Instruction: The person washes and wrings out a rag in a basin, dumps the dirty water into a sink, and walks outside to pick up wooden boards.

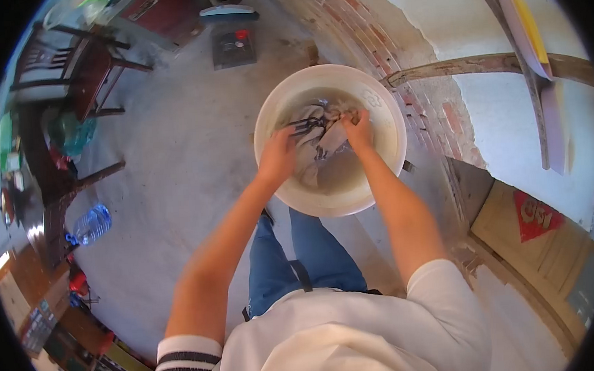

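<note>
A wide pale basin (394, 154) holds murky water (344, 172) and wet cloth (333, 137) in grey with dark stripes. My left hand (279, 154) is over the basin's left side, its fingers bent and blurred at a dark striped part of the cloth. On the right side of the basin, my right hand (357, 131) is closed on a bunched part of the same cloth. Some of the cloth lies under the water, between and below the hands.
Dark wooden chairs (93, 75) stand at the left, with a clear blue bottle (92, 225) on the floor (172, 139). A black scale-like object (233, 48) lies beyond the basin. A brick wall (369, 35) and wooden beam (466, 66) are at the right.
</note>
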`<move>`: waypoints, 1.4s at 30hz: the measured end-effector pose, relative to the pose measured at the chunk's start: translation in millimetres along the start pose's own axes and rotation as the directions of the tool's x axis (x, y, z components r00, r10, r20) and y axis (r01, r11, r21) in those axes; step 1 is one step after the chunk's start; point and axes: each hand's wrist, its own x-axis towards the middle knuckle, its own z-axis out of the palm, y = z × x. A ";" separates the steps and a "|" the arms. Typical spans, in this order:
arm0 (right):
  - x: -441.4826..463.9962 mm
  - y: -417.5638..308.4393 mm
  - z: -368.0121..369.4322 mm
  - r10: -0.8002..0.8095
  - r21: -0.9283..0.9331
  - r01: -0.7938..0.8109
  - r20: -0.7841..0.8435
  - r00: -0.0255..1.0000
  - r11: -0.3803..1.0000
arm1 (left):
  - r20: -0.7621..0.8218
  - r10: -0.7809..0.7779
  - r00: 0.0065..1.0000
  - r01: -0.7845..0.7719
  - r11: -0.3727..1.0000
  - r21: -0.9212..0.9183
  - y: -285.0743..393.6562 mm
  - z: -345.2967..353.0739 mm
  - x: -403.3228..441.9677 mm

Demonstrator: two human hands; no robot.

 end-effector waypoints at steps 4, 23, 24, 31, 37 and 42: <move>-12.8 -33.5 21.2 -0.156 -0.202 0.161 0.045 0.987 0.966 | 0.005 0.094 0.996 -0.088 0.905 0.416 -28.8 35.2 66.3; -88.3 -136.0 20.9 -0.092 -0.001 0.092 -0.047 0.995 0.996 | 0.762 -0.241 0.601 0.798 0.128 -0.588 -32.8 74.3 106.9; -91.0 -141.4 18.6 -0.107 0.017 0.108 -0.052 0.993 0.994 | 0.770 -0.186 0.610 0.791 0.101 -0.603 -40.7 79.5 104.3; -22.4 -86.4 14.7 0.171 -0.058 -0.172 -0.028 0.985 0.983 | 0.717 -0.269 0.643 0.763 0.305 -0.570 -29.0 70.4 79.4; -27.3 -32.6 19.5 0.196 0.060 -0.187 -0.241 0.950 0.980 | 0.310 -0.286 0.907 0.354 0.915 -0.192 -22.5 29.2 98.9; -43.5 -29.7 16.6 -0.179 -0.447 0.158 -0.005 0.984 0.881 | 0.443 -0.226 0.868 0.191 0.974 0.121 -56.1 37.3 94.6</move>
